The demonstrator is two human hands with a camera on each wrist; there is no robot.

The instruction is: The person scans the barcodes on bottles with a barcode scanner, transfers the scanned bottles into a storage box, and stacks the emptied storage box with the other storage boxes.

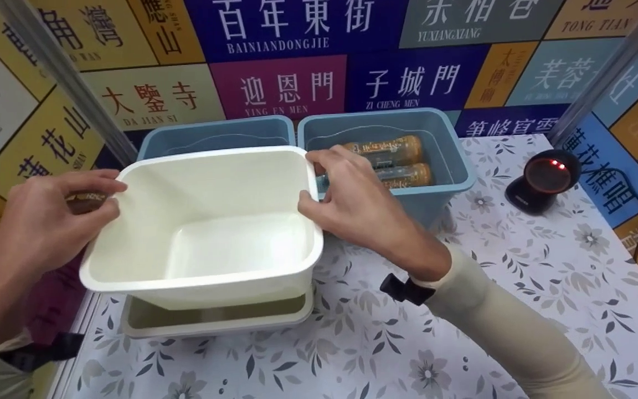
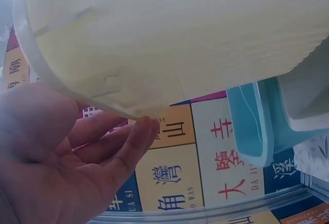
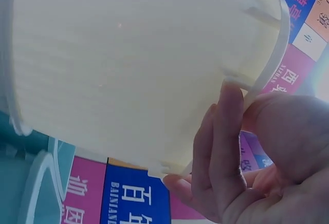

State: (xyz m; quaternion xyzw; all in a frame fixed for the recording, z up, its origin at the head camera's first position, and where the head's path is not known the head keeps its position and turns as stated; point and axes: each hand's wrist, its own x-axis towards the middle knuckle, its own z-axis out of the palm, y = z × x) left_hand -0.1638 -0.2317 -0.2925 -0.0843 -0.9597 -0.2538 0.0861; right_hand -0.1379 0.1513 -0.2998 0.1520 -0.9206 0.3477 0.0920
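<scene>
A cream-white plastic bin (image 1: 202, 191) is tilted toward me with its inside showing bare. My left hand (image 1: 47, 216) pinches its rim at the far left corner, thumb and fingertips right at the edge. On the opposite side my right hand (image 1: 358, 205) grips the rim near the far right corner, its fingers (image 3: 229, 106) lying along the outer wall. Beneath the raised bin stands a second cream bin (image 1: 225, 331), mostly hidden, with only its near rim and part of its inside showing.
Two blue bins stand behind: the left one (image 1: 219, 126) is partly covered, and the right one (image 1: 452, 149) holds bottles (image 1: 399, 149) with orange labels. A black scanner (image 1: 546, 180) with red lights stands on the flowered tabletop (image 1: 424, 332) at the right, its cable trailing rightward. Printed panels surround the table.
</scene>
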